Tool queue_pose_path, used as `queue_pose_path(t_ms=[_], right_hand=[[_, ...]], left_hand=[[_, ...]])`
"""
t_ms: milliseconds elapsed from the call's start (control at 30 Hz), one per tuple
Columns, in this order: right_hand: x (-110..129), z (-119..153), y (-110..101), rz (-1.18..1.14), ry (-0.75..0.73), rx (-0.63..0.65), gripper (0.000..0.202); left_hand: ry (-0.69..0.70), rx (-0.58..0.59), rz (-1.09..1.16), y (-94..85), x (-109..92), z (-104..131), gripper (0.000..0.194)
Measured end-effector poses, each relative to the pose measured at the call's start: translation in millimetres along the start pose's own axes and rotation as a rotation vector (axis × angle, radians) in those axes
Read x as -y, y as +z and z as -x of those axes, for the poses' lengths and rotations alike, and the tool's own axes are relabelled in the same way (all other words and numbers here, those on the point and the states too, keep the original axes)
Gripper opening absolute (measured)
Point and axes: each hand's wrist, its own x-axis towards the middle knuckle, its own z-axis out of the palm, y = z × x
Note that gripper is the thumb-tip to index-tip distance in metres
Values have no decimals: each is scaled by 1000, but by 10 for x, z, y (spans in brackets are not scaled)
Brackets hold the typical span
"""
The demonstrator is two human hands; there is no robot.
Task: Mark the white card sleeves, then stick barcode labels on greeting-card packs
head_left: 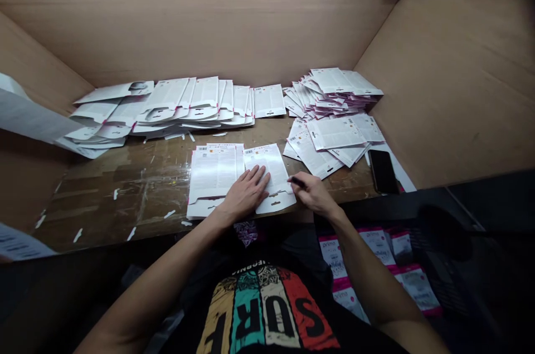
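Note:
My left hand (248, 191) lies flat on a white printed packet (267, 156), fingers stretched out. The packet's flap end with a hang slot faces me. My right hand (314, 193) is closed around a small dark pen-like tool (298, 182) at the packet's right edge; its tip is too small to make out. Left of this packet, partly under my left wrist, is a stack of similar white packets (213, 175) with printed backs and hang slots.
A row of white packets (204, 92) lines the back left. A loose heap of packets (334, 86) fills the back right, near a black phone (383, 171). White scraps (169, 214) dot the brown tabletop (104, 175). Below right, a dark crate holds pink-and-white packs (376, 245). Board walls enclose the table.

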Motion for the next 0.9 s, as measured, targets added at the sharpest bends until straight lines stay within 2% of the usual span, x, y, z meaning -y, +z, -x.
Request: queue_pose_path(t_ms=[100, 200, 267, 333, 400, 433, 467, 533, 567, 600, 667, 700, 800, 900], right_hand=[[9, -72, 44, 421, -217, 214, 31], [-29, -181, 133, 577, -288, 335, 31], [-45, -246, 187, 609, -305, 359, 29], [-28, -277, 192, 560, -292, 301, 25], [22, -249, 113, 393, -235, 185, 22], [56, -208, 45, 279, -210, 191, 25], [91, -148, -33, 167, -200, 266, 28], [152, 10, -169, 38, -223, 517, 28], [172, 97, -206, 54, -243, 600, 30], [181, 181, -213, 127, -256, 609, 40], [169, 319, -142, 368, -261, 466, 57], [151, 365, -75, 481, -264, 398, 58], [102, 412, 148, 627, -266, 314, 39], [134, 372, 316, 642, -87, 140, 26]], left_hand=[[20, -4, 30, -5, -9, -13, 53], [47, -19, 73, -8, 22, -29, 50], [73, -19, 96, -10, 53, -30, 49], [99, 10, 111, -18, 72, -15, 59], [114, 58, 115, -31, 66, 18, 84], [116, 83, 113, -40, 52, 39, 96], [118, 104, 109, -48, 33, 63, 105], [128, 128, 100, -64, -10, 112, 113], [136, 133, 95, -72, -29, 136, 113], [143, 134, 93, -78, -42, 158, 112], [154, 131, 105, -88, -49, 191, 108], [156, 128, 121, -92, -43, 202, 105], [155, 120, 181, -92, -10, 204, 93], [120, 97, 209, -58, 14, 174, 65]])
